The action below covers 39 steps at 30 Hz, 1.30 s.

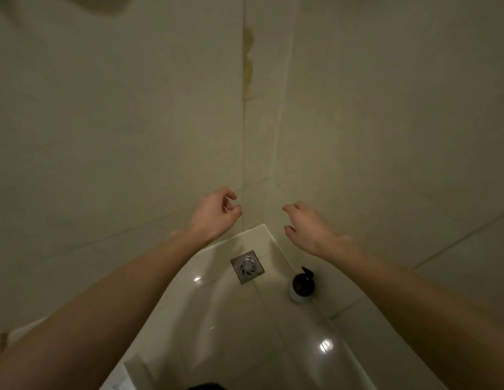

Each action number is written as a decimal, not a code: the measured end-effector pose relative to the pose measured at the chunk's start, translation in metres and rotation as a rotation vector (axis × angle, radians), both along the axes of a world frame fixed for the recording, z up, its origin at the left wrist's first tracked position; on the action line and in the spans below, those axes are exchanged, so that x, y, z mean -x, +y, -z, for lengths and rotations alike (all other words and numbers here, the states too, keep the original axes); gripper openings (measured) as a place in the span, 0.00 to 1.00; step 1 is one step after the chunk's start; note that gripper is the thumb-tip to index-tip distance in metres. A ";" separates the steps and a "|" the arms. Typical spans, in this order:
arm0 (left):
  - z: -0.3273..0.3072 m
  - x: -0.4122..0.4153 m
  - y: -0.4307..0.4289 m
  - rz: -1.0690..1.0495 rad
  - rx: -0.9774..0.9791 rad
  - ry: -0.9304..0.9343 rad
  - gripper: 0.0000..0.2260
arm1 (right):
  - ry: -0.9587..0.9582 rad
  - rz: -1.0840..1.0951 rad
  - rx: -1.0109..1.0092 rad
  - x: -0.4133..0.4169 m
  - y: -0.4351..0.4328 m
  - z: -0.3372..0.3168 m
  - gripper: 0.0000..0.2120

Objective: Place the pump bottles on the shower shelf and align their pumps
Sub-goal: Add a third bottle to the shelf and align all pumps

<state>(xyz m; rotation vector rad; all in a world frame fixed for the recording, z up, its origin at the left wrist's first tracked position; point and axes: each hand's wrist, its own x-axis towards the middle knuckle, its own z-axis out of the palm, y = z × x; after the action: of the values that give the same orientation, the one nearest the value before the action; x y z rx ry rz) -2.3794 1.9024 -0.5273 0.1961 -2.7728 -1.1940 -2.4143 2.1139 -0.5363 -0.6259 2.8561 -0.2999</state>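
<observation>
The left hand (214, 212), loosely curled, and the right hand (307, 226), relaxed, hold nothing above the floor (217, 319) corner. A pump bottle (301, 285) stands at its right edge, likely awaiting pickup.

Two walls met at a corner seam (244, 136) running down mid-frame. The floor (217, 319) spread out below the foot of the seam. The drain (247, 266) sat in the floor, just before the corner. The pump bottle (301, 285) stood upright on the floor, right of the drain and near the right wall, spout on its far side. Both arms reached in from the near edge. The left hand (214, 215) hung left of the seam, the right hand (307, 229) right of it, apart from each other. The right hand was beyond the bottle in frame, not touching it. Neither hand held anything.
</observation>
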 end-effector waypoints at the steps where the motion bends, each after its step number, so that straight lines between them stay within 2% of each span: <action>1: 0.019 0.002 0.004 0.010 -0.002 0.008 0.09 | -0.012 0.020 -0.020 0.001 0.006 0.021 0.20; 9: 0.138 0.009 0.017 0.079 -0.019 0.003 0.09 | -0.143 0.080 -0.192 0.014 0.042 0.149 0.18; 18: 0.192 0.001 0.011 0.095 0.018 -0.053 0.11 | -0.219 0.200 -0.267 0.007 0.051 0.213 0.14; 23: 0.193 0.003 0.012 0.088 0.029 -0.062 0.10 | -0.150 0.216 -0.284 0.005 0.055 0.217 0.10; 32: 0.188 0.005 0.022 0.102 0.008 -0.066 0.11 | -0.149 0.188 -0.235 -0.001 0.053 0.208 0.14; 35: 0.174 0.003 0.022 0.104 0.003 -0.073 0.12 | -0.130 0.157 -0.176 -0.006 0.041 0.181 0.13; 39: 0.133 -0.014 0.019 0.106 0.012 -0.094 0.15 | -0.084 0.101 -0.057 -0.022 0.019 0.108 0.11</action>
<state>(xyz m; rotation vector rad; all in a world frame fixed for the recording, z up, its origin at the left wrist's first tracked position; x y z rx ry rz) -2.3651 1.9214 -0.6608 0.1074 -2.9042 -1.2216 -2.3923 2.1325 -0.6447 -0.4487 2.8093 -0.2524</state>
